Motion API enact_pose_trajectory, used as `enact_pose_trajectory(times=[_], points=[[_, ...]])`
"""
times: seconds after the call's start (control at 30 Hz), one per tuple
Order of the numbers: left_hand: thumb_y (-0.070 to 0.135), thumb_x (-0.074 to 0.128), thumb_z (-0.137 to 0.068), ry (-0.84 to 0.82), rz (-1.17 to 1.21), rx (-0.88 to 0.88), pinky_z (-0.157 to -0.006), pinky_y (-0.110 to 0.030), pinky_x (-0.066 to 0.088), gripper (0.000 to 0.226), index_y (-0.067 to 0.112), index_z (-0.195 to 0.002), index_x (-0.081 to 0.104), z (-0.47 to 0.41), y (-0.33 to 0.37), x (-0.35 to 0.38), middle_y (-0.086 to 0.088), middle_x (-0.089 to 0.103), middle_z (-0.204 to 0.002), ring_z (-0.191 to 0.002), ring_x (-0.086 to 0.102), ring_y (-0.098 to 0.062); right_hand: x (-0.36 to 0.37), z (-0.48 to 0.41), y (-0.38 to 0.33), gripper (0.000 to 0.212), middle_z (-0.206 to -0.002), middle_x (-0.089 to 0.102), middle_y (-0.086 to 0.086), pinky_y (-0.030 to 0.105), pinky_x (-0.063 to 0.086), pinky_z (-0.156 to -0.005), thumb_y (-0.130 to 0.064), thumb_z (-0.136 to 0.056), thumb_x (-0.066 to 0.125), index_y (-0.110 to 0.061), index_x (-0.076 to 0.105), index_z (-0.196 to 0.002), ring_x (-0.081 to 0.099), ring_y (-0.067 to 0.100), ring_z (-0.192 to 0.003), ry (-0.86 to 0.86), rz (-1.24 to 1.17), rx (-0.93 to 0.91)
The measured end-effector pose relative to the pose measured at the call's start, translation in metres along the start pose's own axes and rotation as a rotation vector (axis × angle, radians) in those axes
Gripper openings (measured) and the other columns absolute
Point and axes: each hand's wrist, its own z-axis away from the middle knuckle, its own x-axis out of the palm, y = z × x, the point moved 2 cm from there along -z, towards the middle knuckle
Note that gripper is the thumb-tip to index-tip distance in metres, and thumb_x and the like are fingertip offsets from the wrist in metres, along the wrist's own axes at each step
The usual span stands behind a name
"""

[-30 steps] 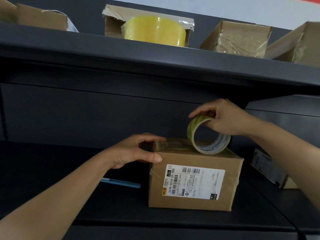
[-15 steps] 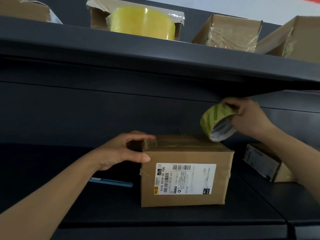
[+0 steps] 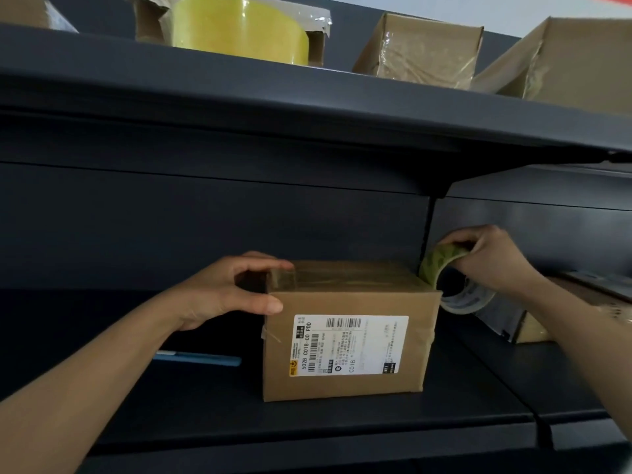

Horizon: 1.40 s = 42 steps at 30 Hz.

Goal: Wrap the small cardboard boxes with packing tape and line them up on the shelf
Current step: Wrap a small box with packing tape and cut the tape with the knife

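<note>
Two hands, left hand (image 3: 225, 292) steadying matte cardboard box (image 3: 349, 340), right hand (image 3: 492, 258) gripping glossy tape roll (image 3: 444, 271)

Your dark lower shelf (image 3: 307, 425) carries the labelled box (image 3: 345, 350) and a blue pen (image 3: 201, 359); upper shelf (image 3: 273, 94) carries taped boxes (image 3: 420, 51).

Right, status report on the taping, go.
Left hand steadying box at its top left corner. Right hand holding tape roll at box's right edge. Nothing in the way.

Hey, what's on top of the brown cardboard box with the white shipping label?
Glossy packing tape runs across the top of the brown cardboard box. The left hand grips its top left corner, covering that part. Nothing else sits there.
</note>
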Motion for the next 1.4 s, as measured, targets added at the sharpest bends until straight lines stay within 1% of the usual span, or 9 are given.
enact_pose_trajectory(times=[0.33, 0.53, 0.73, 0.87, 0.93, 1.03, 1.1, 1.23, 1.4], points=[[0.062, 0.086, -0.039, 0.004, 0.005, -0.016, -0.112, -0.048, 0.032, 0.079, 0.045, -0.113, 0.065, 0.001, 0.002, 0.001, 0.021, 0.053, -0.129, -0.129, 0.044, -0.012, 0.004, 0.011, 0.012, 0.029, -0.076, 0.072, -0.020, 0.002, 0.045, -0.064, -0.001, -0.078, 0.072, -0.030, 0.074, -0.075, 0.064, -0.009, -0.074, -0.066, -0.006, -0.048], [0.063, 0.085, -0.038, 0.009, 0.000, -0.005, -0.112, -0.049, 0.031, 0.080, 0.044, -0.114, 0.065, 0.001, 0.002, 0.001, 0.020, 0.055, -0.128, -0.130, 0.044, -0.012, -0.002, 0.012, 0.007, 0.024, -0.082, 0.071, -0.013, 0.014, 0.046, -0.074, -0.009, -0.079, 0.072, -0.032, 0.073, -0.074, 0.063, 0.000, -0.080, -0.134, 0.048, 0.002], [0.063, 0.085, -0.039, 0.013, -0.020, -0.006, -0.113, -0.049, 0.030, 0.080, 0.045, -0.114, 0.065, 0.001, 0.001, 0.002, 0.020, 0.054, -0.129, -0.130, 0.044, -0.012, 0.009, 0.016, 0.015, 0.022, -0.077, 0.070, -0.015, 0.005, 0.042, -0.058, -0.009, -0.079, 0.073, -0.030, 0.073, -0.072, 0.063, -0.002, -0.071, -0.139, 0.058, 0.033], [0.064, 0.084, -0.043, -0.017, -0.052, -0.044, -0.114, -0.048, 0.029, 0.079, 0.052, -0.117, 0.060, 0.002, 0.004, 0.001, 0.020, 0.053, -0.133, -0.131, 0.043, -0.011, 0.019, 0.017, 0.018, 0.019, -0.082, 0.072, -0.012, 0.001, 0.043, -0.059, -0.011, -0.081, 0.071, -0.029, 0.073, -0.078, 0.063, -0.003, -0.076, -0.186, 0.128, 0.006], [0.070, 0.080, -0.046, -0.045, -0.113, -0.075, -0.117, -0.047, 0.022, 0.082, 0.061, -0.122, 0.050, 0.004, 0.006, 0.000, 0.021, 0.044, -0.142, -0.137, 0.035, -0.009, 0.022, 0.018, 0.017, 0.020, -0.085, 0.070, -0.013, 0.001, 0.042, -0.062, -0.010, -0.083, 0.067, -0.028, 0.074, -0.083, 0.063, -0.001, -0.082, -0.221, 0.170, 0.003], [0.082, 0.063, -0.055, -0.070, -0.325, -0.097, -0.120, -0.040, 0.006, 0.079, 0.076, -0.124, 0.025, 0.008, 0.014, 0.001, 0.032, 0.008, -0.153, -0.143, 0.005, 0.004, 0.024, 0.019, 0.013, 0.024, -0.089, 0.065, -0.017, 0.010, 0.041, -0.075, -0.013, -0.085, 0.066, -0.030, 0.073, -0.099, 0.062, 0.002, -0.088, -0.243, 0.235, -0.039], [0.066, 0.054, -0.079, -0.071, -0.555, -0.051, -0.120, -0.034, 0.002, 0.066, 0.072, -0.129, 0.012, 0.010, 0.020, 0.004, 0.038, -0.006, -0.149, -0.139, -0.005, 0.013, 0.026, 0.021, 0.009, 0.037, -0.095, 0.062, -0.020, 0.014, 0.042, -0.078, -0.019, -0.085, 0.067, -0.038, 0.064, -0.117, 0.059, -0.001, -0.085, -0.261, 0.263, -0.097], [0.030, 0.048, -0.097, -0.040, -0.861, 0.026, -0.120, -0.034, -0.009, 0.062, 0.050, -0.139, 0.008, 0.009, 0.030, 0.012, 0.033, 0.002, -0.151, -0.136, -0.007, 0.019, 0.027, 0.017, 0.009, 0.052, -0.104, 0.068, -0.011, 0.021, 0.051, -0.080, -0.024, -0.084, 0.068, -0.043, 0.052, -0.130, 0.063, 0.000, -0.080, -0.285, 0.303, -0.147], [0.045, 0.040, -0.097, -0.054, -0.992, -0.070, -0.109, -0.025, -0.015, 0.058, 0.035, -0.149, 0.017, 0.002, 0.053, 0.023, 0.020, 0.011, -0.156, -0.141, -0.009, 0.000, 0.028, 0.016, 0.006, 0.051, -0.099, 0.065, -0.012, 0.018, 0.046, -0.076, -0.022, -0.083, 0.068, -0.041, 0.054, -0.129, 0.060, 0.002, -0.082, -0.299, 0.314, -0.133]])
